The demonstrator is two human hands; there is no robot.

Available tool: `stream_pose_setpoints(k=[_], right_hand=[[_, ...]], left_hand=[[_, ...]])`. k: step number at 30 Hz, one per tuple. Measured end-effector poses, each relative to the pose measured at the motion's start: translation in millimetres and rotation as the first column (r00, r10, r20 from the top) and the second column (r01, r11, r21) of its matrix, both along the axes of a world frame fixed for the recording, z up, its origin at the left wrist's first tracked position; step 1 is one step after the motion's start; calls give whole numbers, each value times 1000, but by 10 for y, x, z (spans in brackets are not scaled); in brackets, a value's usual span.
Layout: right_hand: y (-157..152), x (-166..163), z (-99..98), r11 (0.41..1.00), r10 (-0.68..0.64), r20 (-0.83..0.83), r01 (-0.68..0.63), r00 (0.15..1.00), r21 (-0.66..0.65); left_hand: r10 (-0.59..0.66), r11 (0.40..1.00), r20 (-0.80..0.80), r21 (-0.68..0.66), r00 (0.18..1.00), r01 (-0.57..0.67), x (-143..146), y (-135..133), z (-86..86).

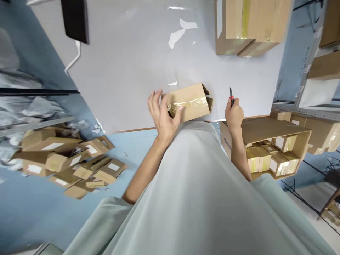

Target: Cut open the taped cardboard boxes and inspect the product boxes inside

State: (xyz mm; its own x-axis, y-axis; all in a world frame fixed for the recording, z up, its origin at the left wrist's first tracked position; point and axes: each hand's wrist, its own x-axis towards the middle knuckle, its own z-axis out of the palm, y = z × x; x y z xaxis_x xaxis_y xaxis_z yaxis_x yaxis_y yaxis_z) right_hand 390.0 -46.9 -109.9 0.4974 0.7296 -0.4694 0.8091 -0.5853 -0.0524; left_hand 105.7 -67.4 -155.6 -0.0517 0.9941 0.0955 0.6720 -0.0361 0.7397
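A small cardboard box point(192, 101) with clear tape along its side lies at the front edge of the white table point(127, 71). Its right end shows loose flaps. My left hand point(163, 109) is around the box's left end, thumb on the near side and fingers at the far side; the fingers are slightly blurred. To the right of the box, my right hand point(234, 113) is closed round a box cutter point(231, 96) with a red and black body. Its dark blade points away from me and is apart from the box.
Two taped cartons point(249, 32) stand at the table's back right. A dark phone-like device point(75, 19) with a white cable lies back left. Torn paper scraps point(176, 37) lie mid-table. Opened boxes point(79, 156) pile on the left floor. A large carton point(276, 129) at right holds several small boxes.
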Motion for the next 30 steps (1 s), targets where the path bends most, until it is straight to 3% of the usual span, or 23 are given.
stream_pose_setpoints(k=[5, 9, 14, 16, 18, 20, 23, 26, 30], right_hand=[[312, 490, -948, 999, 8, 10, -8, 1000, -49], [405, 663, -1296, 996, 45, -12, -45, 999, -73], [443, 657, -1396, 982, 187, -29, -186, 982, 28], [458, 565, -1443, 960, 269, -141, -253, 953, 119], [470, 419, -1515, 959, 271, -342, -225, 899, 170], [467, 238, -1591, 987, 157, -563, -108, 811, 120], [419, -24, -1628, 995, -104, -784, 62, 612, -84], [343, -210, -1529, 961, -278, -859, 131, 431, -245], [273, -399, -1285, 939, -341, -888, 155, 310, -307]], left_hand=[[197, 976, -58, -88, 979, -201, -21, -226, -201], [237, 961, -78, -125, 968, -245, -9, -276, -289], [280, 943, -51, -174, 959, -284, -136, -299, -292], [311, 927, -10, -216, 950, -306, -211, -319, -300], [356, 903, 43, -271, 933, -332, -295, -337, -314], [400, 881, 88, -312, 912, -356, -394, -346, -330], [431, 871, 143, -321, 891, -371, -579, -341, -355], [458, 857, 168, -345, 873, -383, -796, -330, -389], [491, 838, 151, -350, 858, -418, -1107, -312, -475]])
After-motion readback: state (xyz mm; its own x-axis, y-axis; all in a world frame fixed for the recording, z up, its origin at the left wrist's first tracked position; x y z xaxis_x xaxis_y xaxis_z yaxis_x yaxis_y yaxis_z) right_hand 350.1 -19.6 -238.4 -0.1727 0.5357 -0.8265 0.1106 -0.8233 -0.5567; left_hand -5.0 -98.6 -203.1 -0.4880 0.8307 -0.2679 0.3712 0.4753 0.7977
